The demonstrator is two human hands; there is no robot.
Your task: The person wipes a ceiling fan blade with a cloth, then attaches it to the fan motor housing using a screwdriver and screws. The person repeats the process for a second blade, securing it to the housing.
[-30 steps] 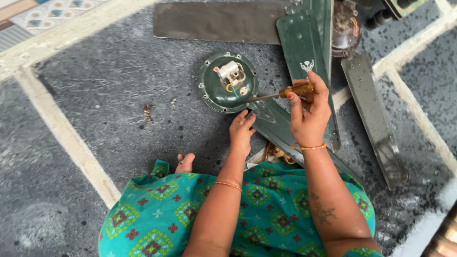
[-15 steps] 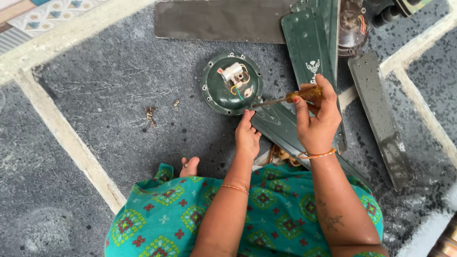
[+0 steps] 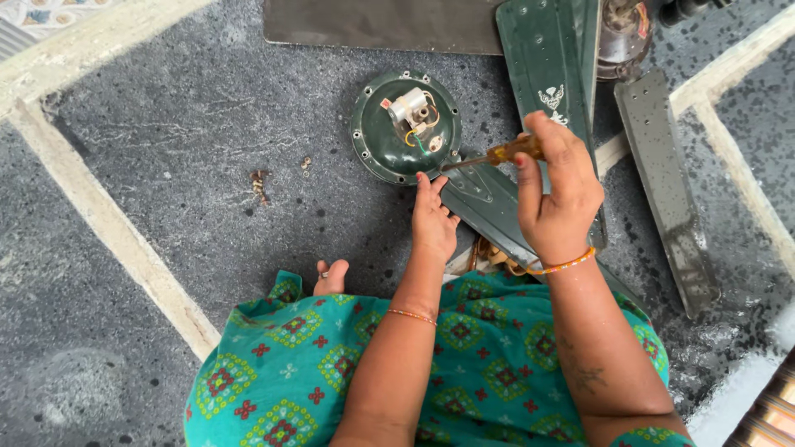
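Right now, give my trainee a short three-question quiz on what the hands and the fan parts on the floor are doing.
1. True or false: the right hand holds a screwdriver with an amber handle.
2. Where does the left hand rest? A) on the grey blade at the right; B) at the near rim of the round green cover; C) on the small screws lying loose on the floor.
3. Fill in: the screwdriver tip points toward the edge of the round green ____.

Key: 1 true; 2 B; 3 cover.
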